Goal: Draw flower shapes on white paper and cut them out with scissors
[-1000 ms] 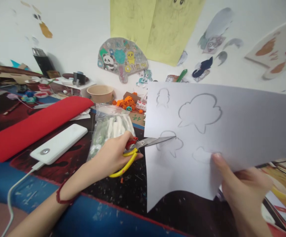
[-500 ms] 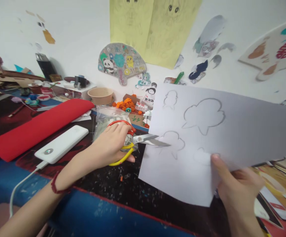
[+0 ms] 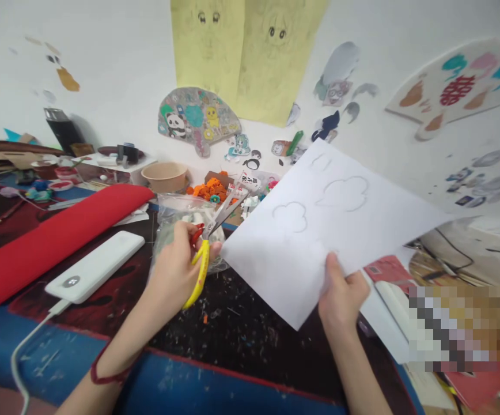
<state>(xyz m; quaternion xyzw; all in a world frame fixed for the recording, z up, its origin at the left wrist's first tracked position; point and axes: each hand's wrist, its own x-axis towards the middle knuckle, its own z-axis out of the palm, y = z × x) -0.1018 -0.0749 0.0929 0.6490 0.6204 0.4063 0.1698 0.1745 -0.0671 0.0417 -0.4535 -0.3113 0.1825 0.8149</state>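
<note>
Gripping parted yellow-and-red-handled scissors (image 3: 205,253) in the left hand (image 3: 176,262) and, with the right hand (image 3: 343,297), pinching the near edge of a pencil-sketched paper sheet (image 3: 276,265) spread between and beyond both — likely light, flimsy, easily creased — so best held by the margins.

Scissors (image 3: 209,227) left of the paper (image 3: 282,259), power bank (image 3: 98,266) farther left on the table (image 3: 241,340), bowl (image 3: 165,180) behind.

The wearer's two hands (image 3: 174,265) (image 3: 343,300), one pair of scissors (image 3: 209,227), one pencilled sheet (image 3: 284,248). Two wall fans (image 3: 194,115) (image 3: 457,86), one power bank (image 3: 98,265), apparently two yellow posters (image 3: 209,57) (image 3: 278,63).
</note>
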